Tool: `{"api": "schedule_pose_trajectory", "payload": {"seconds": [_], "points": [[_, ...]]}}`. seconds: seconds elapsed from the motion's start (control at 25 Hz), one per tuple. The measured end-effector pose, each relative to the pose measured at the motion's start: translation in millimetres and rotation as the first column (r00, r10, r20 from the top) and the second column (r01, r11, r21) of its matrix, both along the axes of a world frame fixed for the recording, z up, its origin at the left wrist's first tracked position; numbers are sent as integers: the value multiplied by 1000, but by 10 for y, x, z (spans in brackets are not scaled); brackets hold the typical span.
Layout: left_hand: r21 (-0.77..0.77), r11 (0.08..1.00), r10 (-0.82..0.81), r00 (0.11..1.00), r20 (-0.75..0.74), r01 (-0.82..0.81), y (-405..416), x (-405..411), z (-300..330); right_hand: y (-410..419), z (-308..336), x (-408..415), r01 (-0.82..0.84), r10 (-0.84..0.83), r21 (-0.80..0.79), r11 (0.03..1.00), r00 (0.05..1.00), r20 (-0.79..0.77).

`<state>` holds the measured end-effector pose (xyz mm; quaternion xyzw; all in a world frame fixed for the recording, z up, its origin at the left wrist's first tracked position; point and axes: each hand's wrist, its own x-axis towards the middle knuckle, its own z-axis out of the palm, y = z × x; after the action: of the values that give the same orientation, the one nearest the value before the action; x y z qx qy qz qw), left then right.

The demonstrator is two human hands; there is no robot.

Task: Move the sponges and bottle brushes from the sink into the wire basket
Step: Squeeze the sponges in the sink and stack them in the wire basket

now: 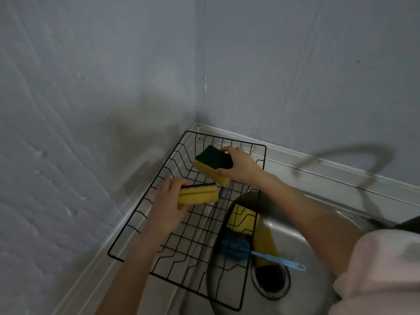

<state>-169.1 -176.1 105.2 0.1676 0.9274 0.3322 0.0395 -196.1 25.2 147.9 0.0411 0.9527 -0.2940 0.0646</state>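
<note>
The black wire basket (145, 214) sits in the wall corner, overlapping the round steel sink (302, 237). The left hand (167, 208) clamps a yellow foam sponge (197, 194); the right hand (242, 164) clamps a green-topped sponge (213, 163), both over the basket. In the sink lie 2 yellow sponges (242, 220) (264, 245) and 1 blue bottle brush (236, 246).

Wire basket (229, 306): black grid. Sponge (213, 163), frame centre: yellow body, dark green scouring face. Second sponge (197, 196), just left and lower: yellow, thin dark top layer. Sponge in sink (242, 220): yellow. Bottle brush (235, 246): blue head, light blue handle. Sink (302, 244): silver-grey. Walls (91, 87): pale grey-blue. Sleeve (381, 273), lower right: pale pink.
</note>
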Motion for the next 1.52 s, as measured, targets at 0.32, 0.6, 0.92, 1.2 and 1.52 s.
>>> {"api": "schedule_pose_trajectory", "payload": {"seconds": [0.32, 0.6, 0.92, 1.2, 1.52], "points": [[-117, 993, 27, 999, -26, -30, 142, -445, -178, 1, -358, -457, -71, 72, 26, 997, 997, -28], [-130, 991, 11, 994, -108, -25, 162, -505, -310, -4, -559, -608, -74, 73, 0, 997, 995, -68], [-152, 988, -7, 999, -40, 1, 70, -329, -355, -36, -559, -574, -50, 54, 48, 998, 995, -83], [-164, 985, 53, 998, -20, -56, 130, -338, -433, -180, -566, -526, -97, 97, 43, 994, 995, -14], [-217, 976, 14, 996, -93, -34, 316, -688, -418, -52, -618, -706, -35, 35, 101, 994, 999, 5]]}}
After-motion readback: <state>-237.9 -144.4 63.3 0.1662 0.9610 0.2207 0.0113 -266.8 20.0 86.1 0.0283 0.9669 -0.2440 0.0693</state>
